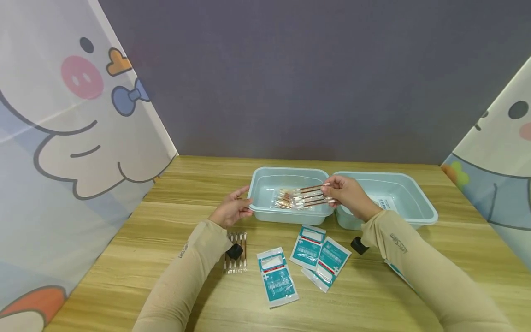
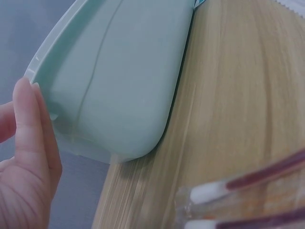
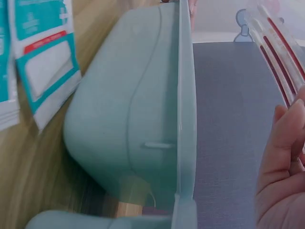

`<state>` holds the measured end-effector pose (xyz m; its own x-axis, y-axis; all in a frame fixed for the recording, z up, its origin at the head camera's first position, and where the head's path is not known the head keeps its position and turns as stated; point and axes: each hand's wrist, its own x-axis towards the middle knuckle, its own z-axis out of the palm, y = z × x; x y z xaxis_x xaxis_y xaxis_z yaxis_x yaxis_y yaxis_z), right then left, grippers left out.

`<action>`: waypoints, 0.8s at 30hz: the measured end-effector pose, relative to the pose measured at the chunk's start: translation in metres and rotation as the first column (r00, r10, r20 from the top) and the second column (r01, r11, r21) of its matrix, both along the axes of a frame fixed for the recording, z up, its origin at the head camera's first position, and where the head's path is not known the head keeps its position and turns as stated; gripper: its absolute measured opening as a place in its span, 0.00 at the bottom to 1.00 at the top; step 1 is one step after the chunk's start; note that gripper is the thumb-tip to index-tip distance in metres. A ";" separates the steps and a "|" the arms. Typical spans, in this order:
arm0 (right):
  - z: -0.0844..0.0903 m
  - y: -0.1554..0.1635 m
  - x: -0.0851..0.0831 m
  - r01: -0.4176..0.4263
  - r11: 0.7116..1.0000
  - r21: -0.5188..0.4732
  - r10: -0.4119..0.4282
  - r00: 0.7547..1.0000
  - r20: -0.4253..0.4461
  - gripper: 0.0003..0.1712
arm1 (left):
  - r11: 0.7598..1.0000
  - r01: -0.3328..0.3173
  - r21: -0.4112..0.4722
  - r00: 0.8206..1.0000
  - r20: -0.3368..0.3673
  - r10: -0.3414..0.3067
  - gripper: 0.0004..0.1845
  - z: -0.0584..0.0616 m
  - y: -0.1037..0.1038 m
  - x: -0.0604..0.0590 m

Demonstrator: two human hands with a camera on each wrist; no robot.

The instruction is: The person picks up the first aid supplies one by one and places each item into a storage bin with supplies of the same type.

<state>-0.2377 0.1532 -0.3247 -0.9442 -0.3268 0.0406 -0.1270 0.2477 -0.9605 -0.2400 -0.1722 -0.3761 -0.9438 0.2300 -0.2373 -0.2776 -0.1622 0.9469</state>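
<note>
My right hand pinches a clear packet of cotton swabs by its right end, above the left light-green basin. White tips and dark red-brown sticks show through the film. Beneath it, inside the basin, lie more packaged cotton swabs with paler sticks, partly covered by the held packet. My left hand is at the basin's left end, its straight fingers touching the rim, as the left wrist view also shows. Another swab packet lies on the table near my left wrist, partly hidden by the wrist camera.
A second light-green basin stands right beside the first, with a white printed packet in it. Teal-and-white sachets lie in front, two of them overlapping. Another sachet peeks out beside my right sleeve. A grey wall rises behind the table.
</note>
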 end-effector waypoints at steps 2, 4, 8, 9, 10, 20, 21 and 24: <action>0.000 -0.002 -0.004 0.011 1.000 -0.024 -0.011 1.000 0.013 0.09 | 1.000 0.000 0.002 1.000 0.003 0.000 0.32 0.000 0.001 0.000; 0.000 -0.005 -0.008 0.022 0.999 -0.044 -0.021 0.999 0.026 0.08 | 1.000 -0.003 0.002 1.000 0.007 0.003 0.32 -0.001 0.001 0.000; 0.004 -0.010 -0.016 0.024 0.999 -0.044 -0.023 0.999 0.035 0.08 | 1.000 -0.017 -0.005 1.000 0.003 0.017 0.32 0.000 0.001 0.000; 0.006 -0.011 -0.019 0.019 0.999 -0.037 -0.018 0.999 0.033 0.08 | 1.000 -0.021 -0.005 1.000 0.002 0.021 0.31 0.000 0.001 0.000; 0.007 -0.012 -0.022 0.013 1.000 -0.028 -0.012 1.000 0.029 0.08 | 1.000 -0.023 -0.005 1.000 0.000 0.023 0.31 0.001 0.001 0.000; 0.030 -0.025 -0.045 0.002 0.988 0.155 -0.003 1.000 0.007 0.11 | 1.000 -0.017 0.009 1.000 0.003 0.017 0.31 -0.002 0.000 0.001; 0.032 -0.026 -0.047 0.007 0.986 0.167 -0.008 1.000 0.010 0.12 | 1.000 -0.019 0.008 1.000 0.005 0.019 0.31 -0.002 0.000 0.001; 0.034 -0.030 -0.051 0.019 0.981 0.192 -0.022 1.000 0.016 0.14 | 1.000 -0.022 0.007 1.000 0.009 0.022 0.31 -0.002 0.001 0.000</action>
